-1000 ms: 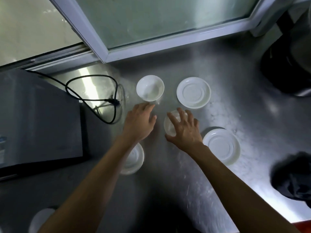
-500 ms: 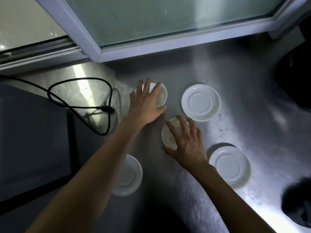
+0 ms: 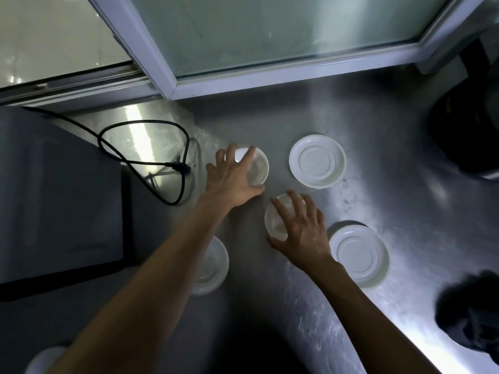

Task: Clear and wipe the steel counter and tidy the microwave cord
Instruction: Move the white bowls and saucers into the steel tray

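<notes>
On the steel counter [image 3: 378,201] my left hand [image 3: 232,179] grips the rim of a small white bowl [image 3: 258,168]. My right hand [image 3: 302,230] covers a second small white bowl [image 3: 275,220], fingers wrapped around it. Three white saucers lie around: one at the back [image 3: 317,161], one at the right [image 3: 359,256], and one partly under my left forearm [image 3: 213,265]. The microwave [image 3: 59,195] stands at the left, and its black cord [image 3: 145,155] lies looped on the counter behind it.
A window frame [image 3: 243,79] runs along the counter's back edge. A dark round appliance [image 3: 467,130] stands at the far right and a dark cloth-like heap [image 3: 472,309] lies at the near right. A white round object [image 3: 46,360] shows at the bottom left.
My left hand has reached forward from the counter onto the far bowl and closed on its rim. My right hand has stayed on the near bowl. The camera has shifted slightly.
</notes>
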Demonstrator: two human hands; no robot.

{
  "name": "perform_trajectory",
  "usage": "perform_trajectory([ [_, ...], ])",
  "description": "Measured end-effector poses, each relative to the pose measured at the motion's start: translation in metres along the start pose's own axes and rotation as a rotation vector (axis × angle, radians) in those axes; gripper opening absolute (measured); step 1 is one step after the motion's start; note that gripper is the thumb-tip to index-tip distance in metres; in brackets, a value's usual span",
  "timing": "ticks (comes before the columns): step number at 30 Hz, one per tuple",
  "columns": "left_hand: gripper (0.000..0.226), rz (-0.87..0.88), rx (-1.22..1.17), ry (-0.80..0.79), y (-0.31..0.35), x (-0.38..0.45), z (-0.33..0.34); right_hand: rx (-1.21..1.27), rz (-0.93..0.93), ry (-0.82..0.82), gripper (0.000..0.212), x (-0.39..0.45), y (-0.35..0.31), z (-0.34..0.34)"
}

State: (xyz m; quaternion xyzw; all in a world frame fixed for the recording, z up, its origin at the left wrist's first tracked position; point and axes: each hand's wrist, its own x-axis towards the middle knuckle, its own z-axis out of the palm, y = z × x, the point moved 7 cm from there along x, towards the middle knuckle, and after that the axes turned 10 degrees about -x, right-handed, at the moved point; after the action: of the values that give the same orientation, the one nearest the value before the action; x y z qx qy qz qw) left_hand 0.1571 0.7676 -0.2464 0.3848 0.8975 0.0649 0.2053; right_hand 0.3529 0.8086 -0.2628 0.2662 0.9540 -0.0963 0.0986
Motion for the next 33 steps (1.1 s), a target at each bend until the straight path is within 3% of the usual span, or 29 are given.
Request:
perform_trajectory([
  [10,0.104,-0.079,-0.075,-0.049,0.004,-0.082,-0.002,0.067,0.031,0.021,0.091,-0.052,0.004,-0.006],
  [17,0.097,-0.098,-0.138,0.025,-0.004,-0.167,0.002,0.067,-0.053,0.032,0.091,-0.063,-0.027,-0.016],
  [33,0.097,-0.379,-0.345,0.169,-0.167,-0.368,-0.007,-0.092,-0.365,0.074,0.091,-0.124,-0.218,-0.028],
])
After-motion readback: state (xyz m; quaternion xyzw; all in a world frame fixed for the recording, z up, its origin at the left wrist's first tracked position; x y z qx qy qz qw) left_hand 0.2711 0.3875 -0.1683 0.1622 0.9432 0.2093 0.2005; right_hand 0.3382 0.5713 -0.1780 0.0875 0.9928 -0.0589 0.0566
